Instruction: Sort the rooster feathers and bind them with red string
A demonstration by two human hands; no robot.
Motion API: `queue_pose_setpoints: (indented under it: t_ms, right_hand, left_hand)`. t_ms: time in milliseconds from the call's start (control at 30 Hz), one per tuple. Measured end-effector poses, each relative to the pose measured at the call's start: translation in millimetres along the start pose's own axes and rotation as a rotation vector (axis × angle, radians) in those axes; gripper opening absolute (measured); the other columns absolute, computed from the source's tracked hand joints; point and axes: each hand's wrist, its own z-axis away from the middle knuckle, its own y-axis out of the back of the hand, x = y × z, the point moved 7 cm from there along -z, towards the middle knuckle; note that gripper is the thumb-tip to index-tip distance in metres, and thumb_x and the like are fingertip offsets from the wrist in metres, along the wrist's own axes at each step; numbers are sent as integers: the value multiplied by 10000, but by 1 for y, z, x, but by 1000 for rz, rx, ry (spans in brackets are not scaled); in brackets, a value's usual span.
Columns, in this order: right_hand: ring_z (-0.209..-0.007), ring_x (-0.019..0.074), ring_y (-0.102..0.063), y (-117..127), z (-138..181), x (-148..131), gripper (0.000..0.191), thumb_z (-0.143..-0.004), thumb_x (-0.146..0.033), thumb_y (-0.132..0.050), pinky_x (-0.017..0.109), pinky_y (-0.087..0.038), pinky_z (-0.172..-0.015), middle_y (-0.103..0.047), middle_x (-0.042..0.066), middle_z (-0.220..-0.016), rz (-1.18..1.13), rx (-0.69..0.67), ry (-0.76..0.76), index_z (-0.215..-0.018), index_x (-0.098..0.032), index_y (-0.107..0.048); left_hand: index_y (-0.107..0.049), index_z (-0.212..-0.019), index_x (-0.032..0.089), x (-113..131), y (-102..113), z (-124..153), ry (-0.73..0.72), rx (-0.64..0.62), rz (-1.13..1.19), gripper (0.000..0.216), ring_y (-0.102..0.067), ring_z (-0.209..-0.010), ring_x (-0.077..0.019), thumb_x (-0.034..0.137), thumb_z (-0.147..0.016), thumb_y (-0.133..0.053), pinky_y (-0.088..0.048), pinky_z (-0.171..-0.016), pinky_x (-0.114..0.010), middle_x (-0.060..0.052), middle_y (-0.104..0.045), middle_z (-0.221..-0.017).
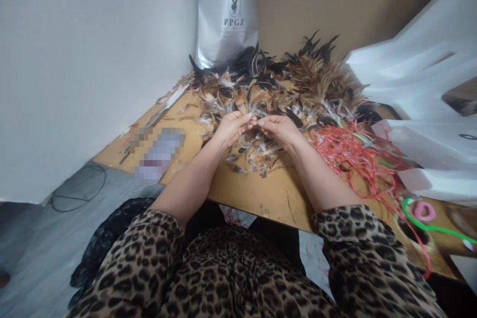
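Observation:
My left hand [234, 127] and my right hand [280, 130] meet over a loose spread of brown, black and white feathers [264, 156] on the wooden table. Thumb and fingers of the left one pinch the quill end of a brown feather [255, 95], whose tip points away from me. Close against it, the right fingertips are pressed together at the same quill; whatever fine piece lies between them is too small to make out.
A thick brown feather bundle [322, 79] lies at the back right. Tangled red plastic strips [357, 154] sit right of my hands, near white bags [421, 74]. A silver bag [228, 15] stands behind. Thin sticks [154, 118] and a blurred-out flat object [161, 151] lie left.

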Motion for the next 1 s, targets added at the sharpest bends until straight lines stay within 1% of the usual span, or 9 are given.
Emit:
queue_pose_setpoints:
  t_ms: [133,200,400,567,667,833,1000]
  right_hand:
    - [-476,64,-407,5,1,-6,327,-514,-416,-770,241,-327,-511,-564,-23,-540,52,58,46,-662,-148,-656]
    - [-494,71,-417,6,2,-10,320,-538,-421,-750,246,-345,-534,-564,-20,-547,94,66,77,-666,-144,-653]
    - [-542,92,-452,7,6,-22,294,-618,-421,-686,255,-366,-575,-583,2,-587,292,33,147,-668,-135,-641]
    - [-557,106,-458,9,7,-30,274,-671,-413,-632,255,-371,-568,-592,13,-609,482,7,230,-676,-139,-637]
    - [-582,117,-477,6,8,-35,252,-697,-386,-604,256,-371,-586,-611,22,-634,614,-14,299,-685,-138,-650]
    - [-583,123,-480,1,12,-41,235,-740,-341,-552,257,-338,-579,-621,28,-634,802,18,381,-685,-141,-663]
    - [-579,125,-480,0,13,-42,219,-748,-320,-544,258,-327,-578,-614,30,-633,862,45,420,-675,-148,-657]
  left_hand:
    - [-634,-747,69,-1,-1,0,11,-29,0,129,-641,-637,-77,181,-716,-690,-487,-593,-152,-63,-682,-733]
    - [-631,-751,69,-2,-1,1,20,-18,-5,127,-645,-641,-80,175,-715,-690,-489,-598,-155,-67,-685,-745]
    - [-619,-750,75,1,0,2,29,17,-14,131,-656,-677,-88,175,-710,-694,-489,-596,-155,-73,-693,-808]
    - [-622,-759,77,2,6,3,63,88,-161,175,-650,-634,-87,225,-707,-700,-476,-547,-154,-92,-699,-832]
    - [-634,-776,71,1,3,5,71,57,-257,198,-649,-620,-96,247,-710,-696,-475,-533,-160,-105,-701,-809]
    - [-636,-747,62,-7,-4,7,124,1,-338,173,-637,-582,-95,225,-719,-683,-471,-513,-164,-109,-697,-762]
    - [-635,-695,58,-10,-5,8,164,4,-346,154,-626,-558,-88,202,-713,-688,-469,-516,-159,-94,-680,-684]
